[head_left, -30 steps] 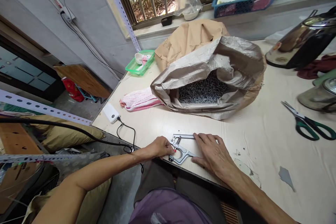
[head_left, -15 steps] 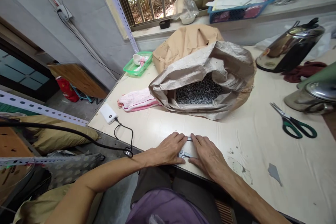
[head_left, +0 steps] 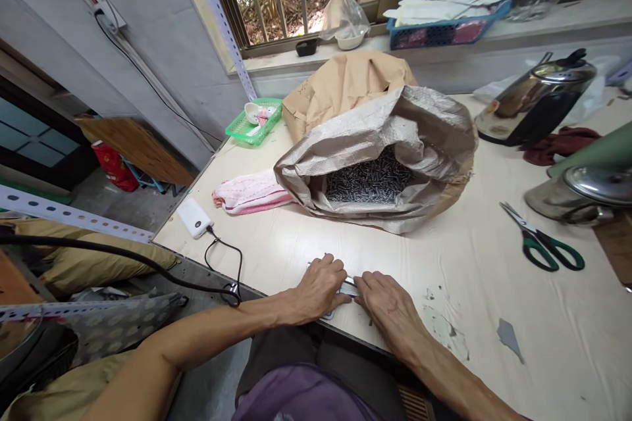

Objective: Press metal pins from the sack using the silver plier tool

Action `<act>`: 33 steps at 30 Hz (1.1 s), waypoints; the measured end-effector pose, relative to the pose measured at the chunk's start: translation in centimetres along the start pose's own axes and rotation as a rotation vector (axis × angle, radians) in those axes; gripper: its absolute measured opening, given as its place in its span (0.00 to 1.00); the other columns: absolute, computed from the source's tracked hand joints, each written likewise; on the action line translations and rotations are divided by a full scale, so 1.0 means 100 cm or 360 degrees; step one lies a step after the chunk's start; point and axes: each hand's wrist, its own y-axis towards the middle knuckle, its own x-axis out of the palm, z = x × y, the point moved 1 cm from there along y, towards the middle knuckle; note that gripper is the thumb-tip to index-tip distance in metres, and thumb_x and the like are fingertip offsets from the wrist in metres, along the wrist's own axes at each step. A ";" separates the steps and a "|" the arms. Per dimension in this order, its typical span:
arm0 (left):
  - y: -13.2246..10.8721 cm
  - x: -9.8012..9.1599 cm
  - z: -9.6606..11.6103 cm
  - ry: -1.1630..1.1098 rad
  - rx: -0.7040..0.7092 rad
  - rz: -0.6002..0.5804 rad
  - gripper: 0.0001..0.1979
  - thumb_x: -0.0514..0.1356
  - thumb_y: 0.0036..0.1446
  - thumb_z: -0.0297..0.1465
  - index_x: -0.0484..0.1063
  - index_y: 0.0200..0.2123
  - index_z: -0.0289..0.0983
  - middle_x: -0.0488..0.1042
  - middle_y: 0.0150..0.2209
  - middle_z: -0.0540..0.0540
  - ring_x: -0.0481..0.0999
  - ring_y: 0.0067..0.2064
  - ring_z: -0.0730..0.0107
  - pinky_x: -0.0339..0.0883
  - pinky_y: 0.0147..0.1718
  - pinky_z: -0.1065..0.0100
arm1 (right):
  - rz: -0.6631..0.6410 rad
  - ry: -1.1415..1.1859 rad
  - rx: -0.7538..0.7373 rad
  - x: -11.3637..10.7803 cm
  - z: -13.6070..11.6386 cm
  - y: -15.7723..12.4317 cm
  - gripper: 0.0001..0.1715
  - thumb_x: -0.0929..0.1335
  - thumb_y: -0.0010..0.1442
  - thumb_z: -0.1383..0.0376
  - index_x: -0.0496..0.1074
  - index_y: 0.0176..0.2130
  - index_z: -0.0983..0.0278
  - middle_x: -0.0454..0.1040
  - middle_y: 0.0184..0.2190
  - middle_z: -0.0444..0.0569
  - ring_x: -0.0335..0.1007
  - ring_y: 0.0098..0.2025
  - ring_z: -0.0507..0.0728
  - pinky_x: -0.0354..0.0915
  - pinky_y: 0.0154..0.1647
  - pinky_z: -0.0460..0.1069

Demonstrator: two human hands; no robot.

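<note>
A small grey metal hand tool (head_left: 348, 289) lies near the front edge of the pale table (head_left: 484, 289), mostly covered by both hands. My left hand (head_left: 318, 288) is curled over its left part, fingers closed on it. My right hand (head_left: 388, 306) rests on its right part with fingers bent and pressed down. Only a sliver of the metal shows between the hands. Behind them an open grey woven sack (head_left: 395, 145) holds a heap of small dark metal parts (head_left: 368, 183).
Green-handled scissors (head_left: 540, 240) lie at the right, near a steel kettle (head_left: 538, 99) and a metal pot (head_left: 587, 194). A pink cloth (head_left: 249, 192), a white power bank (head_left: 193, 217) with black cable and a green basket (head_left: 251, 120) sit at the left.
Both hands have closed in over the metal tool, which was plainly visible a second ago. The view has shifted slightly, moving the table things leftward.
</note>
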 end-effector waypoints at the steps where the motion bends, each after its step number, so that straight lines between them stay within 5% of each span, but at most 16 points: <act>1: 0.000 0.001 0.000 -0.0007 -0.0008 -0.0003 0.11 0.60 0.56 0.37 0.68 0.33 0.34 0.69 0.37 0.43 0.66 0.42 0.60 0.63 0.38 0.62 | 0.0002 0.0042 -0.0009 0.000 -0.001 0.000 0.12 0.58 0.59 0.73 0.66 0.29 0.62 0.68 0.27 0.47 0.63 0.31 0.55 0.56 0.34 0.50; 6: 0.005 0.003 -0.001 -0.0024 -0.0029 -0.0048 0.11 0.61 0.56 0.38 0.69 0.31 0.34 0.69 0.36 0.44 0.66 0.42 0.60 0.64 0.37 0.62 | -0.0014 0.0159 -0.0008 0.000 -0.001 -0.002 0.12 0.58 0.61 0.71 0.65 0.28 0.61 0.67 0.26 0.46 0.62 0.29 0.53 0.55 0.32 0.49; 10: 0.000 0.005 -0.003 0.0003 -0.0017 0.0089 0.15 0.63 0.54 0.37 0.68 0.41 0.34 0.69 0.40 0.42 0.66 0.45 0.59 0.65 0.40 0.61 | 0.0002 0.0095 0.0025 -0.001 0.008 0.000 0.08 0.64 0.58 0.66 0.68 0.39 0.63 0.71 0.33 0.50 0.65 0.34 0.56 0.59 0.35 0.50; 13: -0.013 0.011 -0.007 0.0108 0.0217 0.0328 0.15 0.59 0.56 0.29 0.65 0.48 0.35 0.66 0.50 0.39 0.64 0.51 0.58 0.62 0.47 0.59 | -0.0014 0.0179 -0.0014 -0.001 0.020 0.007 0.16 0.64 0.58 0.63 0.67 0.46 0.65 0.71 0.35 0.51 0.65 0.36 0.56 0.61 0.36 0.49; 16: -0.025 0.013 -0.019 0.0302 0.0474 0.0291 0.06 0.54 0.57 0.22 0.67 0.38 0.34 0.68 0.44 0.40 0.65 0.48 0.62 0.60 0.48 0.61 | 0.0033 0.0190 0.0130 0.001 0.027 0.019 0.11 0.59 0.59 0.70 0.69 0.37 0.63 0.70 0.31 0.48 0.65 0.33 0.55 0.60 0.34 0.49; 19: -0.033 0.000 -0.040 0.0441 0.0574 0.0171 0.06 0.51 0.60 0.22 0.65 0.34 0.35 0.68 0.36 0.44 0.66 0.40 0.65 0.61 0.45 0.64 | 0.0106 0.0216 0.0150 0.003 0.023 0.035 0.14 0.57 0.60 0.72 0.68 0.31 0.61 0.70 0.30 0.47 0.65 0.33 0.54 0.60 0.34 0.47; 23: -0.041 -0.031 -0.058 0.0569 0.0646 0.0242 0.08 0.49 0.62 0.23 0.65 0.33 0.37 0.68 0.35 0.45 0.65 0.39 0.66 0.58 0.47 0.64 | 0.0188 0.0255 0.0133 -0.001 0.012 0.050 0.13 0.58 0.61 0.70 0.68 0.32 0.61 0.70 0.30 0.45 0.66 0.34 0.52 0.60 0.34 0.46; 26: -0.043 -0.035 -0.049 0.0635 0.0682 0.0305 0.07 0.51 0.60 0.21 0.66 0.33 0.35 0.68 0.34 0.45 0.65 0.38 0.66 0.58 0.45 0.64 | 0.0244 0.0255 0.0136 -0.007 0.014 0.048 0.14 0.57 0.62 0.70 0.69 0.34 0.61 0.71 0.31 0.45 0.66 0.35 0.52 0.61 0.34 0.46; 33: -0.013 0.003 -0.003 0.0472 0.0743 0.0304 0.04 0.55 0.60 0.25 0.68 0.33 0.35 0.69 0.32 0.46 0.67 0.37 0.67 0.61 0.38 0.66 | 0.0229 0.0174 0.0159 -0.004 0.047 0.009 0.15 0.57 0.63 0.68 0.69 0.33 0.59 0.71 0.28 0.44 0.67 0.32 0.53 0.62 0.31 0.46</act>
